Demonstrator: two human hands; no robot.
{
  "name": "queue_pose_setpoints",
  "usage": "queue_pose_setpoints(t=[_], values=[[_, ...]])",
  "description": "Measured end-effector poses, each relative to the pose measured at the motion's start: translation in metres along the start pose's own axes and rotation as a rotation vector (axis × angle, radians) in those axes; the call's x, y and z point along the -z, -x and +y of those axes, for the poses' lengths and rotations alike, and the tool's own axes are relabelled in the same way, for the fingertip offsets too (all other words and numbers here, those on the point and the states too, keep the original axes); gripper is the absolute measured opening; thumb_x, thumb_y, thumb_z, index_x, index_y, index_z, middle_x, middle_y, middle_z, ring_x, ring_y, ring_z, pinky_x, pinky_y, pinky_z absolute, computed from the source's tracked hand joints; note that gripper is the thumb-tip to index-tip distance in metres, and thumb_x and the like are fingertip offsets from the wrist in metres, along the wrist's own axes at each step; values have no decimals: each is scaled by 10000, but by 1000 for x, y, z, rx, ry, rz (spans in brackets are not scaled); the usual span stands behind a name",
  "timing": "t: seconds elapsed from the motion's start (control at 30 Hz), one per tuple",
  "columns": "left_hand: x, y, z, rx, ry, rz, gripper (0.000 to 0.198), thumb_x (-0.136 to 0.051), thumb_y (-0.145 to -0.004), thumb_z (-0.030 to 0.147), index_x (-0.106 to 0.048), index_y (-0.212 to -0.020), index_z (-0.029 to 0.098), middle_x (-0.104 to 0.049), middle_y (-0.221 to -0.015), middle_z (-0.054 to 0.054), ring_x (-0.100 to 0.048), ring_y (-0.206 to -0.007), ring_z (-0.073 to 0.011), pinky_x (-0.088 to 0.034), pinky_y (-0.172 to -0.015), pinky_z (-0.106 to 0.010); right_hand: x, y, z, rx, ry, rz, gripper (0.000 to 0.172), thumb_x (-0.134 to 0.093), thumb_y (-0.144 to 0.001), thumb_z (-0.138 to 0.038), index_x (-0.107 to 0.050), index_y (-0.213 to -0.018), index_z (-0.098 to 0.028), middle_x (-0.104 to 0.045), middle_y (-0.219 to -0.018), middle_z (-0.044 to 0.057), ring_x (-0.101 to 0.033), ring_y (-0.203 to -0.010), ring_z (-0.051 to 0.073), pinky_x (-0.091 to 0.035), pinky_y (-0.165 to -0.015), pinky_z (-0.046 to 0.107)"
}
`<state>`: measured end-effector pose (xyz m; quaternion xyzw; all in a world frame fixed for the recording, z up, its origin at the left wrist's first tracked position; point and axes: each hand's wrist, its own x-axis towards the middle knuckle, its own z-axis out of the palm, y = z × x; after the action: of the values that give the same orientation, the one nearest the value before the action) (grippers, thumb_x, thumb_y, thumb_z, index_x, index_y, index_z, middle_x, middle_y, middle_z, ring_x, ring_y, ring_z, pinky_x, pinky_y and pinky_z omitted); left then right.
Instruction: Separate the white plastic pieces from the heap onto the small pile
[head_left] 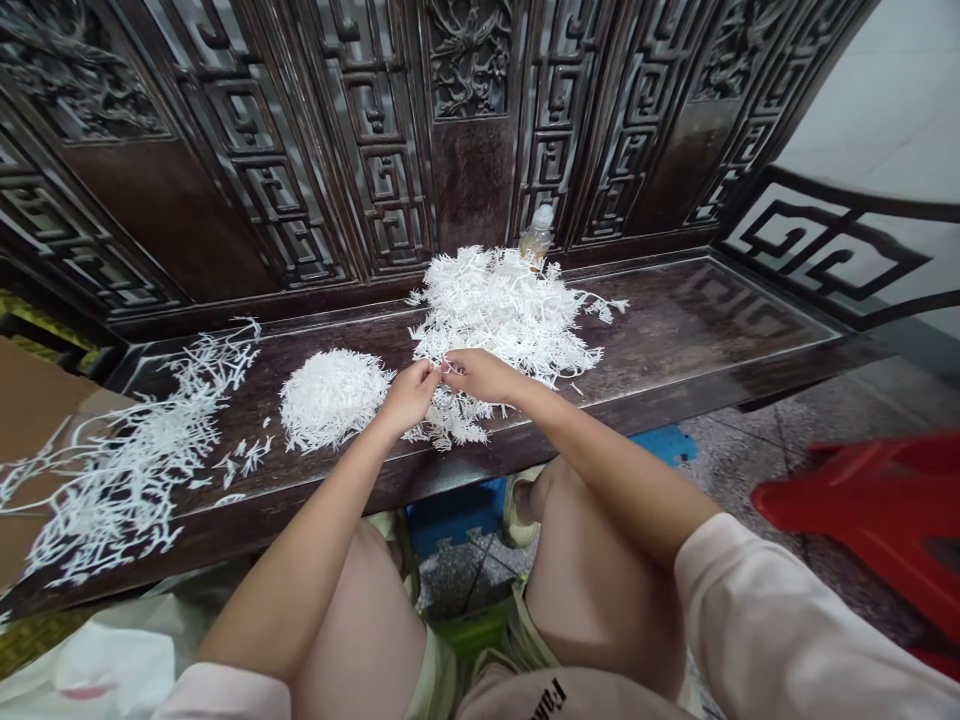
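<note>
My left hand [412,392] and my right hand [480,374] meet at the fingertips over the front of a large heap of white branching plastic sprigs [502,310]. Both are closed in a pinch. A bit of white sprig shows between the fingers, mostly hidden by them. Just left of my left hand sits a rounded pile of small white pieces [330,400]. Farther left lies a tangle of long white stems [161,440], with several loose bits [247,458] beside it.
Everything lies on a dark wooden bench [675,330] with a carved back [472,170]. Behind the heap stands a small clear bottle [537,232]. Cardboard [30,420] is at the left end. A red plastic stool [877,510] stands on the floor to the right.
</note>
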<state>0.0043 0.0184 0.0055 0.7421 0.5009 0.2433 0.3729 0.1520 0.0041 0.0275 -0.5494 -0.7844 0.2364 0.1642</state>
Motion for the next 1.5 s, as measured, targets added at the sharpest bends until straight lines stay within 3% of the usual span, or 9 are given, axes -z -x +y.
queue_pose_setpoints(t=[0.33, 0.67, 1.0, 1.13, 1.4, 1.5], values=[[-4, -4, -9, 33, 127, -96, 238, -391, -746, 352, -456, -618, 163, -405, -550, 32, -374, -539, -106, -288, -536, -234, 4, 1, 1, 38, 72, -62, 162, -424, -742, -280, -529, -726, -158, -535, -704, 12, -398, -604, 100, -222, -542, 213], [-2, -7, -4, 9, 277, 5, 217, -422, -736, 343, -426, -609, 168, -379, -546, 36, -332, -524, -93, -266, -515, -228, 2, 0, -10, 26, 147, 165, 192, -412, -749, -303, -537, -680, -175, -512, -605, -6, -365, -547, 101, -182, -537, 225], [1, -3, 7, -33, 560, 50, 203, -444, -726, 329, -482, -638, 151, -356, -501, 48, -286, -468, -70, -220, -471, -216, -6, 0, -17, 63, -180, 355, 159, -401, -710, -259, -418, -588, -159, -368, -537, -35, -330, -536, 87, -196, -512, 211], [2, -4, 4, -6, 638, 58, 153, -469, -688, 287, -486, -622, 150, -426, -535, 42, -313, -476, -64, -239, -485, -210, -7, -2, -20, 67, -111, 367, 153, -421, -693, -257, -404, -573, -163, -367, -516, -39, -310, -529, 86, -183, -517, 216], [1, -3, 5, -19, 558, 147, 153, -446, -677, 259, -422, -562, 160, -371, -499, 55, -302, -476, -67, -244, -486, -206, -7, -6, -22, 136, 2, 381, 161, -449, -687, -223, -387, -551, -163, -390, -518, -26, -333, -535, 90, -236, -565, 225], [13, 6, 15, -56, 565, 169, 136, -436, -671, 202, -389, -548, 166, -316, -487, 53, -280, -458, -64, -225, -458, -204, 4, -7, 0, -26, -39, 422, 132, -439, -686, -171, -400, -560, -161, -404, -518, -14, -338, -519, 91, -258, -565, 237]])
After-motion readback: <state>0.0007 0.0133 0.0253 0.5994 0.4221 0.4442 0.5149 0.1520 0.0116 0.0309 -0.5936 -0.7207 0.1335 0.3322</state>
